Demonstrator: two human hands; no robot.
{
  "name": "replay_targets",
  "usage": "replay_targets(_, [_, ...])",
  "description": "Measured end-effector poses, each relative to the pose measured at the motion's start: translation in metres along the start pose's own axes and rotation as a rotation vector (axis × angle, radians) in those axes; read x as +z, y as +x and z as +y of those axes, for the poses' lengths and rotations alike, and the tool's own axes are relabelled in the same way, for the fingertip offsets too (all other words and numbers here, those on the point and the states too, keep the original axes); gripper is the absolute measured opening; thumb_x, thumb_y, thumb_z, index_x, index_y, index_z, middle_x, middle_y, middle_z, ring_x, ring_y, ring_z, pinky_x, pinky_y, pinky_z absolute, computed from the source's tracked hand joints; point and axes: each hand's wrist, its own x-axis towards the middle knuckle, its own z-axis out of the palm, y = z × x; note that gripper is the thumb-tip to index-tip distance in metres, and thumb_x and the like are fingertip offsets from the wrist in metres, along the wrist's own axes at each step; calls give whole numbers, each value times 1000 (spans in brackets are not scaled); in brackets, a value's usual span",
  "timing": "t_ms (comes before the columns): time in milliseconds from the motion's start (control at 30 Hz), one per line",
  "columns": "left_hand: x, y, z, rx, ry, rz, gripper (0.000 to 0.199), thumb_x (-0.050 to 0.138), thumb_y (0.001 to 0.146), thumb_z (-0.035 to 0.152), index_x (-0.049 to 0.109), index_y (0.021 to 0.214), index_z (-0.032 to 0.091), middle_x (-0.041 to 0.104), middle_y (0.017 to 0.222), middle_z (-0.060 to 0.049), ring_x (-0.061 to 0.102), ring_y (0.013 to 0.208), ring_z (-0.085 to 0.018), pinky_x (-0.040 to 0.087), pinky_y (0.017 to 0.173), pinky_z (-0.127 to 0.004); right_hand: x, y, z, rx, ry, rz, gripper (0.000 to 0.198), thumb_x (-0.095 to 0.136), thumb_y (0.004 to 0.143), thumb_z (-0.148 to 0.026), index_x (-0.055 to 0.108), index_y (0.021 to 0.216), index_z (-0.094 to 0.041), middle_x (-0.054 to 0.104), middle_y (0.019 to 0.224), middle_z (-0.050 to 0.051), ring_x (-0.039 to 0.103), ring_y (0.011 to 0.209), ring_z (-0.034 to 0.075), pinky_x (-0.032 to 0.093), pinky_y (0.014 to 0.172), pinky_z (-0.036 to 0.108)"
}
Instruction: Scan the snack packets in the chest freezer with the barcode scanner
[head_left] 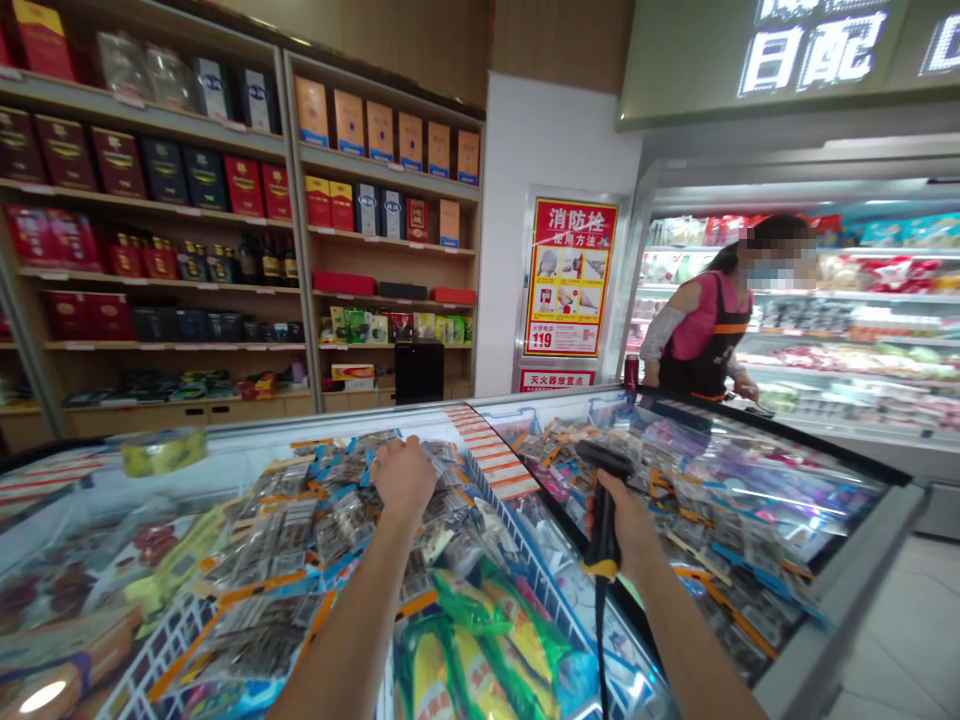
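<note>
My left hand [405, 476] reaches to the far end of a white wire basket in the freezer. Its fingers are closed on a plastic packet [365, 468] in a heap of brown-filled packets with orange and blue edges; the fingertips are partly hidden. In my right hand [626, 525] is a black and yellow barcode scanner [602, 540], gripped by its handle, with a cable hanging down. The scanner's head is over the edge of the neighbouring freezer. Nearer to me lie bags of yellow corn cobs [480, 655] in green and clear plastic.
More packets lie under the glass lid [750, 480] on the right. A tape roll [163, 452] rests on the left freezer edge. A co-worker [701, 320] stands behind the right freezer, beside a red can [631, 372]. Shelves of boxed goods [382, 170] line the back wall.
</note>
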Motion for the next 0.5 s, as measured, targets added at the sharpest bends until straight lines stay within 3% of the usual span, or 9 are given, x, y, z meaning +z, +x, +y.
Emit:
replay_targets(100, [-4, -3, 20, 81, 18, 98, 37, 43, 72, 20, 52, 108, 20, 48, 117, -12, 38, 108, -29, 30, 86, -42, -4, 4, -1, -3, -18, 21, 23, 59, 64, -38, 53, 70, -16, 52, 37, -4, 45, 26, 11, 35, 25, 21])
replay_targets(200, [12, -8, 61, 230, -106, -8, 39, 47, 71, 24, 51, 110, 21, 48, 116, -10, 39, 106, -26, 30, 87, -39, -8, 5, -2, -11, -53, 38, 22, 59, 65, -37, 54, 68, -16, 52, 36, -4, 44, 26, 11, 34, 24, 21])
replay_targets(267, [35, -11, 92, 298, -219, -122, 36, 51, 69, 25, 54, 105, 20, 52, 111, -11, 40, 105, -26, 31, 87, -38, -11, 5, -1, -22, -54, 44, 22, 59, 65, -37, 53, 68, -17, 52, 36, -4, 45, 27, 11, 33, 25, 21])
replay_targets(367, [80, -15, 129, 283, -375, -249, 31, 56, 66, 23, 58, 96, 21, 55, 105, -11, 42, 104, -26, 29, 89, -38, -16, 5, -1, -30, -45, 72, 22, 59, 65, -38, 53, 67, -18, 51, 37, -5, 44, 27, 11, 32, 25, 21])
replay_targets(500, [131, -10, 151, 267, -384, -304, 29, 63, 60, 25, 61, 88, 21, 56, 106, -11, 39, 108, -29, 26, 91, -42, -19, 6, -1, -49, -55, 138, 22, 59, 65, -39, 51, 65, -18, 49, 36, -5, 43, 26, 11, 33, 26, 22])
